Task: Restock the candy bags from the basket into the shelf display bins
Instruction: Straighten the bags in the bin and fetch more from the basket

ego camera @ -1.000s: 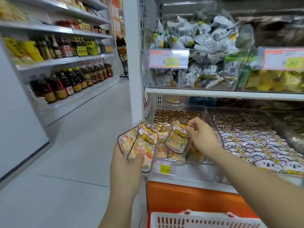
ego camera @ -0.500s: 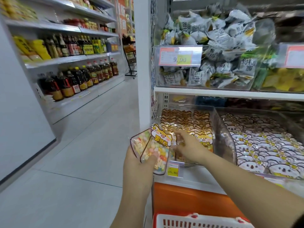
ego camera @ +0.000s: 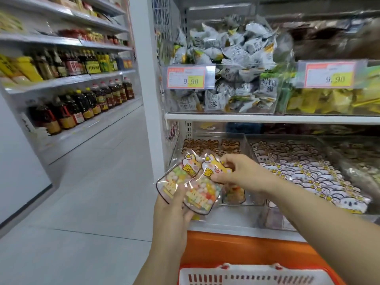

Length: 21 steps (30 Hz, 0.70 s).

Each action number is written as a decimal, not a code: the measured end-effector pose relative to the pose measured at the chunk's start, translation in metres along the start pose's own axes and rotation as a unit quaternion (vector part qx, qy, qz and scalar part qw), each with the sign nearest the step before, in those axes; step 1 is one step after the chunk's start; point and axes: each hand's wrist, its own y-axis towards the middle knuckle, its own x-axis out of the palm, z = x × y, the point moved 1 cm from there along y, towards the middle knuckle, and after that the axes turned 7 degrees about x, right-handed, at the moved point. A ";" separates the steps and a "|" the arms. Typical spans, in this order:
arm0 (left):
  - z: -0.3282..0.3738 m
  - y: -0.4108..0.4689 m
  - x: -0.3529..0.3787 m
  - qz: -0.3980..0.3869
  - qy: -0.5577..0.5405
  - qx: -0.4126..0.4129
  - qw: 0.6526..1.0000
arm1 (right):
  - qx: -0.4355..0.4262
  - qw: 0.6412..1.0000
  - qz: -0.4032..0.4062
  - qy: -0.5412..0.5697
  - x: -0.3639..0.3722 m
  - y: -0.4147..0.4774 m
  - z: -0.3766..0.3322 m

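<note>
Two candy bags (ego camera: pixel 191 188) sit fanned in your left hand (ego camera: pixel 174 219), fingers curled round their lower ends. Your right hand (ego camera: pixel 240 173) pinches the yellow top of the front one, just over the front left corner of the clear bin (ego camera: pixel 245 135).

Risk: the film looks slick and the two bags overlap, so pulling one may drag the other out of your grip — it drops to the floor (ego camera: pixel 92 202), not the shelf. Shoving it in flat could also tip the rows already standing in there.

Bin contents: brown-topped bags (ego camera: pixel 209 144) in rows at the back, and at least one colourful bag against the front wall. The next bin right is packed with white koala-face bags (ego camera: pixel 308 173). The upper shelf bin (ego camera: pixel 170 103) holds grey-white wrapped snacks — yellow packs (ego camera: pixel 320 99) sit beside it. The basket (ego camera: pixel 246 274) is at the bottom edge, and its contents are out of view.
</note>
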 end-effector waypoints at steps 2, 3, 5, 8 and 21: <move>0.001 0.004 0.002 0.053 -0.013 0.011 0.998 | -0.018 0.996 0.082 -0.016 -0.021 0.004 0.004; 0.002 0.007 0.002 0.075 -0.010 0.020 0.997 | -0.018 0.991 0.127 -0.035 -0.030 0.005 0.007; 0.001 0.011 0.003 0.097 -0.003 0.039 0.994 | -0.017 0.977 0.176 -0.121 -0.040 0.009 0.017; -0.003 0.012 0.007 0.098 0.037 0.052 0.993 | -0.016 0.946 0.127 -0.298 -0.034 0.013 0.029; -0.012 0.014 0.011 0.122 -0.033 -0.098 0.987 | 0.016 0.722 0.186 -0.666 0.006 0.057 0.053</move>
